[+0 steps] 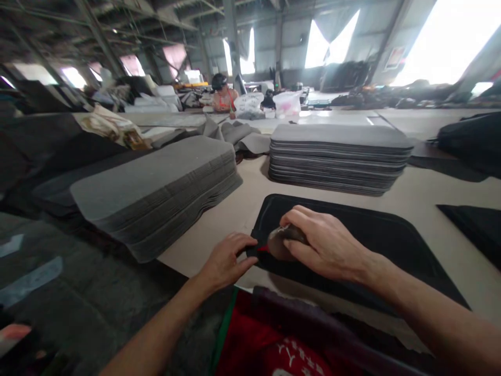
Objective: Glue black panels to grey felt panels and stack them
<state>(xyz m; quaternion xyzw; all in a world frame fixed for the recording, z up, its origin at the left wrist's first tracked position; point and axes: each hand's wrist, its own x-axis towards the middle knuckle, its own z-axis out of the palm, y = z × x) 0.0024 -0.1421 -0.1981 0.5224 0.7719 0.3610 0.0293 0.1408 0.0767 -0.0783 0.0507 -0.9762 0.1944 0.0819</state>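
Observation:
A black panel (364, 224) with rounded corners lies flat on the table in front of me. My left hand (230, 258) is at its near left corner, with thumb and fingertips closed on the edge. My right hand (319, 237) grips a rounded, brownish-grey tool (279, 244) with a smooth broad face, held over the panel's left end. Its exact kind is not clear. A small red strip (263, 249) shows between the tool and my left fingertips.
One stack of grey felt-like panels (156, 180) stands at the left table edge, another stack (338, 156) behind the black panel. Crumpled grey material (238, 133) lies between them. A second black piece (477, 224) is at right. A person (224, 96) sits far back.

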